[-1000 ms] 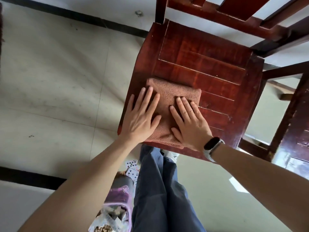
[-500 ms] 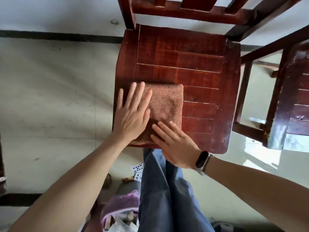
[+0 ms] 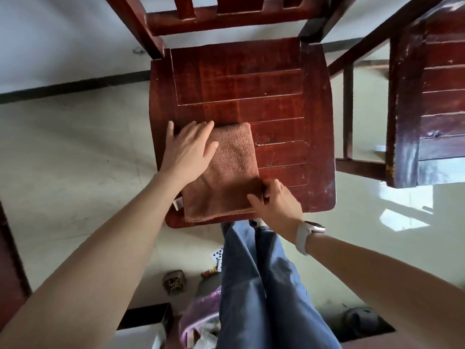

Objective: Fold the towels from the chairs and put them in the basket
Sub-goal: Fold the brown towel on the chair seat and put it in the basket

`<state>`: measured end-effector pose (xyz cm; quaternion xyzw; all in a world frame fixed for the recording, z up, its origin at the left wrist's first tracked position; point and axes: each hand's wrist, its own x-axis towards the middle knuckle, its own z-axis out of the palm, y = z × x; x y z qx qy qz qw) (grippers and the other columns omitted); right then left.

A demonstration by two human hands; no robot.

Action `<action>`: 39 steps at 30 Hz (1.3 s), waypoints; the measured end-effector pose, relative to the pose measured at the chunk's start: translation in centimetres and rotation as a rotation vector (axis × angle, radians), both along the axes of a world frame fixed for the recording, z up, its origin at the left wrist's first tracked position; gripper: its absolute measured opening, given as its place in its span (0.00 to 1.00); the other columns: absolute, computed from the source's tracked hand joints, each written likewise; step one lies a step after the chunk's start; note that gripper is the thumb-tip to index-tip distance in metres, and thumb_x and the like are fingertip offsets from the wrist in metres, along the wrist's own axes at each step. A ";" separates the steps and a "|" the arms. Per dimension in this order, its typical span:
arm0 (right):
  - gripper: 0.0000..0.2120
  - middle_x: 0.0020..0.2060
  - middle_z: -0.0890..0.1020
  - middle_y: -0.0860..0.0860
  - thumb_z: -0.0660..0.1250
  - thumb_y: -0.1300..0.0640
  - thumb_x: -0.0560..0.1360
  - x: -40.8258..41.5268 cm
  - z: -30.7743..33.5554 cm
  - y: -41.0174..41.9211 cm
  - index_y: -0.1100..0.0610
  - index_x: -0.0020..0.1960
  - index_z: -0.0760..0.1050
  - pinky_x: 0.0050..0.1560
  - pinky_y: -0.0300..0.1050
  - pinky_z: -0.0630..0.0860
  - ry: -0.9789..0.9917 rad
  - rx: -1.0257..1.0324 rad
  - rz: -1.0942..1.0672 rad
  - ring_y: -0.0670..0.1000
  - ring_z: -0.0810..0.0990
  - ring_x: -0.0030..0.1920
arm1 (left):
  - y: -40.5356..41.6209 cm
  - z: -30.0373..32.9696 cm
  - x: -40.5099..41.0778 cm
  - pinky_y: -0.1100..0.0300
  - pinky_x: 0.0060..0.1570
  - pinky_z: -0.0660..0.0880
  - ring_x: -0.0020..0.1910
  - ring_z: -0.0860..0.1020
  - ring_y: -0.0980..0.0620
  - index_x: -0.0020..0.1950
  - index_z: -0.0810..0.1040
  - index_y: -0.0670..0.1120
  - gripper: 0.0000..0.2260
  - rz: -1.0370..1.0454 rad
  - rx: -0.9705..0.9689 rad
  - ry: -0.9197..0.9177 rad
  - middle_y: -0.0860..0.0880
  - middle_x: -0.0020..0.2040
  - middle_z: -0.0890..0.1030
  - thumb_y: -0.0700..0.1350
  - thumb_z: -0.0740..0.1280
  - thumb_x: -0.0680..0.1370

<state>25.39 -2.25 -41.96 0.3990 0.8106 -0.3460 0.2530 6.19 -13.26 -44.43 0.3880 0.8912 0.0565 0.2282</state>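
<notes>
Towel (image 3: 227, 170), brown and folded into a thick narrow rectangle, lies on the near left part of a dark red wooden chair seat (image 3: 276, 91), its front edge level with the seat's front edge. A small white label pokes out at its near left corner.

My left hand (image 3: 188, 147) lies flat with straight fingers across the towel's far left corner, partly on the cloth and partly on the wood, pressing it down. My right hand (image 3: 274, 200), a pale watch (image 3: 308, 234) on its wrist, is curled at the near right corner; the thumb sits on top of the cloth and the fingers tuck against the side edge, so it seems to pinch that corner, though the fingertips are hidden.

A second chair (image 3: 427, 96) of the same wood stands to the right. My legs in blue trousers (image 3: 264, 285) hang below the seat, with clutter on the pale floor (image 3: 63, 159) around them. No basket is plainly in view.

As I judge it, folding of this towel is done or nearly so, and I am taking hold to lift it. The next move calls for both hands gripping opposite sides so the layers stay stacked, then carrying the bundle level to the basket, wherever it stands.
</notes>
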 end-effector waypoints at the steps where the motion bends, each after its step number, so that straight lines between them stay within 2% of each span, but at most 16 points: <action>1: 0.23 0.54 0.77 0.53 0.64 0.42 0.71 -0.5 -0.2 -0.2 0.57 0.58 0.69 0.52 0.48 0.71 -0.086 -0.030 -0.038 0.56 0.75 0.55 | 0.3 -0.1 -0.3 0.40 0.69 0.54 0.66 0.69 0.42 0.69 0.67 0.45 0.21 -0.005 0.003 0.006 0.44 0.66 0.72 0.52 0.58 0.79; 5: 0.20 0.51 0.77 0.55 0.65 0.46 0.69 -2.4 -0.7 0.0 0.59 0.53 0.70 0.48 0.49 0.72 -0.217 -0.111 -0.077 0.58 0.76 0.51 | 0.5 0.0 -0.9 0.44 0.56 0.67 0.56 0.73 0.39 0.62 0.74 0.43 0.16 0.086 -0.004 -0.003 0.41 0.57 0.76 0.49 0.60 0.78; 8: 0.15 0.43 0.75 0.51 0.65 0.50 0.69 -3.6 -0.4 2.8 0.55 0.52 0.68 0.44 0.46 0.70 -0.090 -0.023 -0.171 0.55 0.74 0.42 | -0.4 0.4 -0.5 0.49 0.52 0.70 0.55 0.74 0.38 0.60 0.74 0.42 0.16 0.406 -0.017 -0.173 0.40 0.55 0.78 0.49 0.62 0.76; 11: 0.15 0.47 0.75 0.50 0.65 0.56 0.72 -4.7 -0.3 6.4 0.56 0.58 0.69 0.47 0.44 0.71 0.199 -0.037 -0.467 0.51 0.74 0.45 | -1.4 0.9 1.0 0.58 0.44 0.68 0.52 0.77 0.42 0.57 0.76 0.42 0.15 0.603 -0.026 -0.362 0.43 0.51 0.80 0.49 0.65 0.75; 14: 0.21 0.49 0.74 0.50 0.67 0.55 0.73 -4.8 -0.8 6.7 0.59 0.62 0.67 0.48 0.40 0.69 0.135 -0.127 -0.617 0.49 0.73 0.47 | -1.2 1.3 2.3 0.60 0.44 0.68 0.45 0.77 0.49 0.54 0.78 0.41 0.14 0.729 0.086 -0.423 0.45 0.49 0.79 0.49 0.65 0.75; 16: 0.20 0.50 0.75 0.52 0.67 0.55 0.72 -4.6 -1.1 5.5 0.61 0.61 0.68 0.49 0.43 0.72 0.082 -0.187 -0.679 0.51 0.75 0.48 | -0.7 1.4 2.6 0.62 0.41 0.67 0.38 0.74 0.57 0.51 0.78 0.41 0.13 0.832 0.157 -0.461 0.49 0.45 0.77 0.50 0.65 0.75; 18: 0.16 0.47 0.79 0.54 0.67 0.56 0.72 -4.4 -1.4 4.1 0.62 0.56 0.73 0.46 0.45 0.75 0.076 -0.264 -0.843 0.51 0.78 0.44 | -0.3 1.5 2.5 0.64 0.37 0.67 0.37 0.72 0.60 0.52 0.78 0.43 0.12 0.925 0.179 -0.544 0.51 0.45 0.77 0.51 0.66 0.75; 20: 0.11 0.38 0.80 0.53 0.67 0.57 0.72 -4.2 -1.2 3.0 0.62 0.51 0.75 0.38 0.42 0.74 0.087 -0.364 -1.016 0.49 0.77 0.37 | -0.2 1.8 2.4 0.67 0.36 0.67 0.40 0.73 0.59 0.53 0.77 0.45 0.13 1.006 0.191 -0.630 0.51 0.47 0.77 0.52 0.67 0.75; 21: 0.11 0.38 0.79 0.53 0.67 0.58 0.72 -4.0 -1.0 2.7 0.62 0.52 0.75 0.40 0.42 0.74 0.087 -0.413 -1.069 0.51 0.77 0.38 | -0.1 2.1 2.4 0.67 0.36 0.67 0.41 0.73 0.58 0.55 0.76 0.45 0.14 1.023 0.187 -0.658 0.50 0.48 0.77 0.52 0.67 0.74; 24: 0.14 0.50 0.78 0.57 0.65 0.59 0.73 -2.9 0.3 2.3 0.62 0.57 0.71 0.56 0.53 0.75 0.095 -0.472 -1.039 0.57 0.78 0.52 | -0.2 3.9 2.5 0.65 0.42 0.70 0.48 0.76 0.55 0.58 0.75 0.47 0.14 0.997 0.184 -0.731 0.50 0.52 0.78 0.50 0.67 0.75; 26: 0.13 0.52 0.77 0.57 0.62 0.59 0.75 -1.6 2.0 2.8 0.61 0.58 0.68 0.59 0.58 0.73 0.148 -0.449 -0.918 0.58 0.76 0.56 | -0.1 5.6 2.9 0.63 0.47 0.71 0.52 0.77 0.52 0.61 0.75 0.47 0.14 0.937 0.187 -0.757 0.49 0.54 0.79 0.48 0.66 0.76; 29: 0.11 0.50 0.76 0.55 0.59 0.56 0.78 0.9 4.9 4.4 0.61 0.57 0.66 0.58 0.57 0.71 0.238 -0.352 -0.721 0.56 0.75 0.53 | 1.1 8.8 4.4 0.63 0.46 0.70 0.50 0.75 0.54 0.62 0.73 0.47 0.14 0.732 0.134 -0.638 0.52 0.53 0.76 0.48 0.63 0.77; 32: 0.12 0.50 0.76 0.56 0.55 0.55 0.80 4.2 7.9 6.9 0.62 0.57 0.66 0.57 0.51 0.70 0.334 -0.239 -0.635 0.55 0.74 0.52 | 3.7 12.3 7.4 0.73 0.39 0.70 0.48 0.76 0.57 0.57 0.74 0.49 0.09 0.625 0.153 -0.614 0.54 0.50 0.77 0.47 0.62 0.78; 33: 0.11 0.50 0.76 0.55 0.54 0.55 0.80 5.6 9.1 8.0 0.62 0.57 0.67 0.55 0.49 0.69 0.374 -0.214 -0.637 0.54 0.74 0.52 | 4.9 13.5 8.6 0.72 0.42 0.72 0.49 0.76 0.56 0.57 0.73 0.48 0.09 0.599 0.160 -0.623 0.52 0.52 0.78 0.46 0.62 0.78; 36: 0.08 0.45 0.76 0.52 0.55 0.55 0.80 10.4 12.3 11.5 0.59 0.54 0.68 0.48 0.43 0.66 0.432 -0.137 -0.710 0.52 0.74 0.47 | 9.8 17.1 12.9 0.54 0.62 0.70 0.60 0.74 0.49 0.64 0.70 0.43 0.15 0.531 0.166 -0.625 0.46 0.60 0.76 0.45 0.63 0.78; 39: 0.08 0.38 0.74 0.49 0.56 0.55 0.79 16.6 15.6 15.4 0.60 0.49 0.69 0.41 0.41 0.62 0.464 -0.050 -0.858 0.51 0.73 0.43 | 15.7 20.5 18.1 0.55 0.63 0.68 0.62 0.72 0.50 0.66 0.68 0.43 0.17 0.416 0.178 -0.636 0.47 0.61 0.75 0.44 0.62 0.78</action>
